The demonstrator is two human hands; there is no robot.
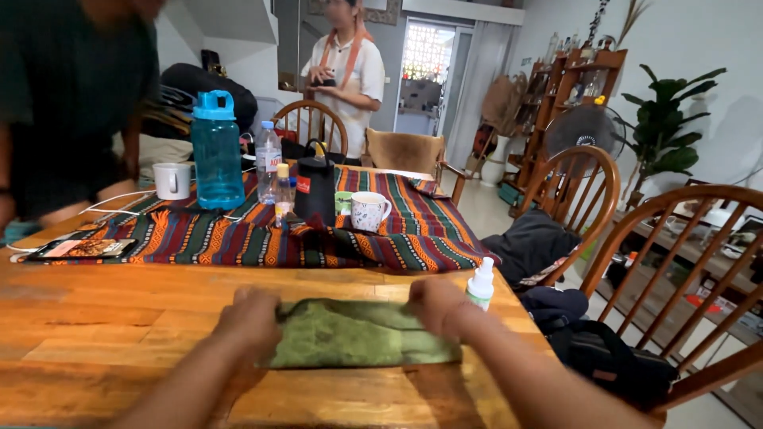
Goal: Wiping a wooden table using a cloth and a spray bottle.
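Palms-down, left hand point(253, 316) and right hand point(439, 306) press green cloth point(350, 335).

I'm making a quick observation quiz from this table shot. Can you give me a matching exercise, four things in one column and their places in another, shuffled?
Things:
1. green cloth
2. big blue water bottle
3. small white spray bottle
4. phone

Places:
A. at the table's left edge, on the striped runner's end
B. flat on the bare wood, held at each end by the left hand and right hand
C. upright just beyond the right hand
D. upright on the striped runner, beside a white mug

Pairs: 1-B, 2-D, 3-C, 4-A
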